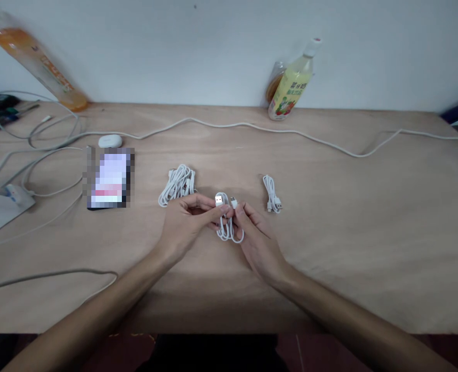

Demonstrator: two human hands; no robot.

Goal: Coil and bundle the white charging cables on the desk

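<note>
A coiled white USB cable (224, 231) is between my two hands above the wooden table. My left hand (186, 217) is closed on it, pinching near the USB-A plug, which points away from me. With thumb and fingers, my right hand (257, 237) grips the same cable close to its smaller plug. Just beyond my left hand lies a pile of several white cables (178, 183), partly hidden by the hand. To the right of my hands, a single bundled white cable (272, 195) rests on the table with its plugs toward me.
A phone (110, 178) and a white earbud case (110, 141) lie at left. A white power strip (4, 209) with cords is at the left edge. An orange drink bottle (43, 64) and a yellow drink bottle (293, 85) stand by the wall. A long white cord (248, 124) crosses the table (368, 222).
</note>
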